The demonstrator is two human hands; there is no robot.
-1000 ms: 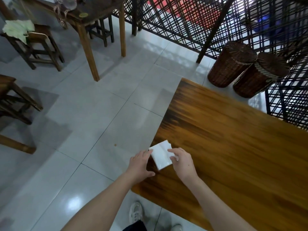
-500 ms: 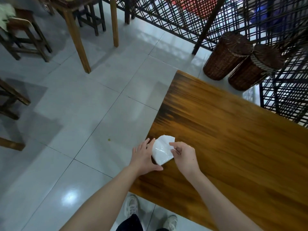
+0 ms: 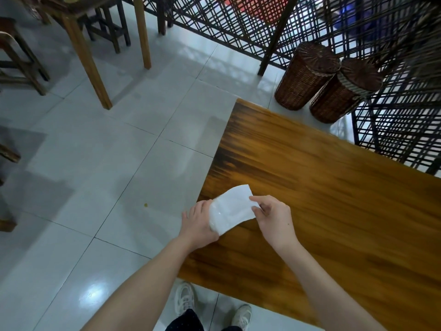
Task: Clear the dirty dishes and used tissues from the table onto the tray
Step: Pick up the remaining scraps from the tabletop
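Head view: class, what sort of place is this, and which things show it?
Probably a small restaurant's dining room: a long wooden table, a second table with stools on a tiled floor, and a lattice screen dividing the space. The left hand and right hand hold a white tissue over its edge.

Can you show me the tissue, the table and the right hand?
tissue (image 3: 232, 211): head view, middle of white sheet.
table (image 3: 334, 211): head view, bare wooden top.
right hand (image 3: 274, 218): head view, back of the hand.
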